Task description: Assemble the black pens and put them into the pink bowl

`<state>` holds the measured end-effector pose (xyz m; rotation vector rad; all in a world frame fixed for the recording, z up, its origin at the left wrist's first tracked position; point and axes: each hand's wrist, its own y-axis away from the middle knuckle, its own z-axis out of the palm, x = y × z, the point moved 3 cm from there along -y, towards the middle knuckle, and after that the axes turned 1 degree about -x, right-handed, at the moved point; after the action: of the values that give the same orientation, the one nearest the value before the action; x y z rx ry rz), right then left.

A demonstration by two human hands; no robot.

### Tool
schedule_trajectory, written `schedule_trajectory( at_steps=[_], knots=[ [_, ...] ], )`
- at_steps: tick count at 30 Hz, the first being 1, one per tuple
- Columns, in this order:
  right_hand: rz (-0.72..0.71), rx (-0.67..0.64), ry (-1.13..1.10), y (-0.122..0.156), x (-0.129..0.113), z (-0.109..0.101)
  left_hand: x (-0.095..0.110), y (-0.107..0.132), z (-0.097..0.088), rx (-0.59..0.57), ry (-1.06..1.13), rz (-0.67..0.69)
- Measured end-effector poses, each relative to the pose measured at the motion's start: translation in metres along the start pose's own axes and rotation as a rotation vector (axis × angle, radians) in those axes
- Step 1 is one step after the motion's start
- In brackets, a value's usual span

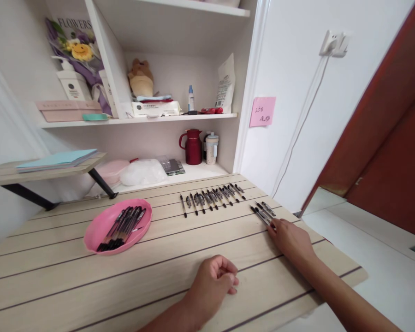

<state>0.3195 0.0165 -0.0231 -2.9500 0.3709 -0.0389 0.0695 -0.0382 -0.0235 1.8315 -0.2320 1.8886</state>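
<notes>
My right hand (292, 240) rests at the table's right side, fingers closed around the lower end of a pen (259, 215) in a small group of black and clear pens. The fingertips partly hide these pens. Nearer the front edge, my left hand (212, 290) hovers with fingers curled and thumb drawn in, nothing visible in it. Beyond both hands lies a slanted row of short black-and-clear pens (210, 199), side by side. On the left, a pink plate (90, 233) holds a bundle of longer pens (122, 228) with black ends.
The wooden table (152, 281) has dark stripes. Behind it stand a red jug (193, 147) and a pale cup (212, 150). A small raised shelf (86, 161) with blue paper (60, 158) overhangs the left side. A white cable (299, 129) runs down the wall.
</notes>
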Motion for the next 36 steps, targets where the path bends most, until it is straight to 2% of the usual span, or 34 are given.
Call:
schedule_trajectory(
  at_steps=[10, 18, 21, 24, 26, 28, 29, 31, 33, 34, 36],
  knots=[
    [0.007, 0.045, -0.021, 0.005, 0.001, -0.005, 0.0, -0.001, 0.0, -0.003, -0.004, 0.01],
    [0.075, 0.083, -0.131, 0.036, 0.012, -0.013, -0.002, -0.002, -0.002, -0.007, 0.006, 0.007],
    [0.058, 0.066, -0.196, 0.053, 0.0, -0.014, 0.0, 0.0, 0.0, 0.0, 0.033, 0.002],
    [-0.019, 0.024, -0.248, 0.07, -0.024, -0.012, 0.005, 0.0, 0.0, 0.009, 0.058, -0.006],
    [-0.068, 0.011, -0.264, 0.079, -0.04, -0.01, 0.015, -0.001, -0.007, 0.008, 0.028, 0.006],
    [-0.094, 0.023, -0.269, 0.085, -0.05, -0.008, 0.032, -0.002, -0.025, 0.033, -0.105, 0.067],
    [-0.099, 0.032, -0.271, 0.087, -0.053, -0.007, 0.043, -0.001, -0.04, 0.074, -0.226, 0.125],
    [-0.102, 0.042, -0.277, 0.088, -0.055, -0.006, 0.07, 0.002, -0.078, 0.203, -0.553, 0.263],
    [-0.106, 0.044, -0.286, 0.088, -0.055, -0.005, 0.095, 0.008, -0.124, 0.375, -0.993, 0.319],
    [-0.106, 0.045, -0.288, 0.088, -0.054, -0.006, 0.104, 0.012, -0.149, 0.478, -1.186, 0.256],
    [-0.107, 0.05, -0.288, 0.088, -0.054, -0.006, 0.111, 0.019, -0.196, 0.639, -1.432, -0.077]
  ],
)
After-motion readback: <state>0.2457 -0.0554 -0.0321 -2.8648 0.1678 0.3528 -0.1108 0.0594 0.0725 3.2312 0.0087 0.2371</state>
